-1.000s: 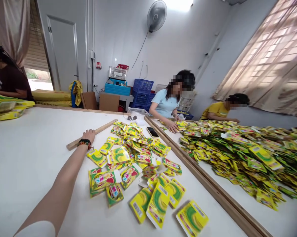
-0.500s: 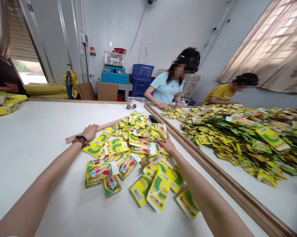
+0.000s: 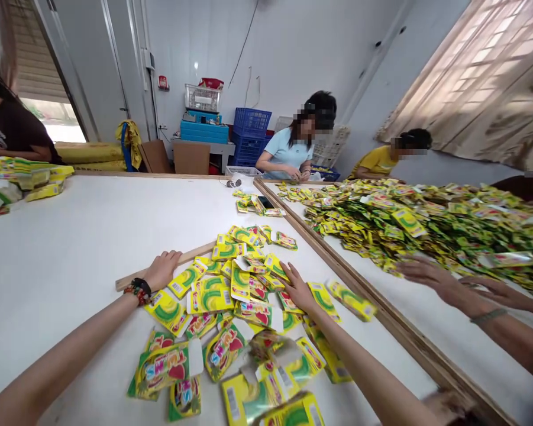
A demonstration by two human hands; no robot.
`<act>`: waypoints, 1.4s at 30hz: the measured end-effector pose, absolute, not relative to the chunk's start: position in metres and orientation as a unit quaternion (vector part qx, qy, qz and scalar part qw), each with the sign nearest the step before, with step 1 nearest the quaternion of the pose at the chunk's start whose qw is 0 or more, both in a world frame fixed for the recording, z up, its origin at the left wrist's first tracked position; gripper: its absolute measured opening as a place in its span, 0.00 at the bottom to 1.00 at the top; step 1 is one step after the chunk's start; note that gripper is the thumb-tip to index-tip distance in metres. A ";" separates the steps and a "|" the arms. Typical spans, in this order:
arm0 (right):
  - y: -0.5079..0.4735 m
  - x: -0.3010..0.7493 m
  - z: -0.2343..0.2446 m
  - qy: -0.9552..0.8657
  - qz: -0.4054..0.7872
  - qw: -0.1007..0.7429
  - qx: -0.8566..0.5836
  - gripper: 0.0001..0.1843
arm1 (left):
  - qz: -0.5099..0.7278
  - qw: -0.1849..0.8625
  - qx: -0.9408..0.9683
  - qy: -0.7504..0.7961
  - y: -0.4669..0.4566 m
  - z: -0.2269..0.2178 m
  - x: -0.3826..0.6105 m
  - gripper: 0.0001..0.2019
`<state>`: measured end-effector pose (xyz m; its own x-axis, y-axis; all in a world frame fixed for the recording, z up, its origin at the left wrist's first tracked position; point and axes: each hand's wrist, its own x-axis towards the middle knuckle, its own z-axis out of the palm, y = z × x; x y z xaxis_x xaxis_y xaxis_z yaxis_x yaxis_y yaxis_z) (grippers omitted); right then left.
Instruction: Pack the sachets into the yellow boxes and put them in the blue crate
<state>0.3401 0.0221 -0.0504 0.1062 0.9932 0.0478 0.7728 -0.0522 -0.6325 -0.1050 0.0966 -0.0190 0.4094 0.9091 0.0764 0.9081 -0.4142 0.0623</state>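
A loose heap of yellow-green packets [image 3: 231,296] lies on the white table [image 3: 71,248] in front of me. My left hand [image 3: 161,270] rests curled on a long wooden stick [image 3: 190,255] at the heap's left edge; a beaded bracelet is on that wrist. My right hand [image 3: 296,287] lies flat with fingers spread on the packets at the heap's right side. Both forearms reach in from the bottom of the view.
A wooden rail [image 3: 372,313] divides my table from the neighbouring one, which carries a big pile of packets [image 3: 426,219]. Another person's hands [image 3: 439,283] reach in at right. Three other people sit around the tables. A phone [image 3: 266,202] lies further back. Crates [image 3: 251,133] stand by the wall.
The heap has been dragged toward me, leaving a few packets and the phone behind. My right hand came into view and onto the packets. Another person's hands appeared at right.
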 end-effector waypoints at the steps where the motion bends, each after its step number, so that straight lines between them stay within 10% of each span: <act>1: 0.009 0.338 -0.049 -0.634 0.206 0.267 -0.696 0.32 | 0.050 0.008 0.839 0.542 0.082 -0.018 -0.108 0.20; 9: -0.025 0.335 -0.044 -0.611 0.184 0.292 -0.713 0.32 | 0.061 -0.017 0.764 0.642 0.062 0.002 -0.141 0.24; 26: -0.033 0.349 -0.054 -0.589 0.183 0.309 -0.724 0.30 | 0.144 -0.115 0.753 0.631 0.373 -0.012 0.048 0.20; 42: -0.031 0.340 -0.037 -0.545 0.259 0.281 -0.746 0.36 | 0.081 -0.157 0.821 0.543 0.342 -0.009 -0.023 0.25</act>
<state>0.3397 -0.0312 -0.0369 0.2723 0.9589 -0.0802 0.6676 -0.2483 -0.7019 -0.0233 0.3415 -0.0089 0.3965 0.8665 0.3033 0.9173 -0.3606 -0.1691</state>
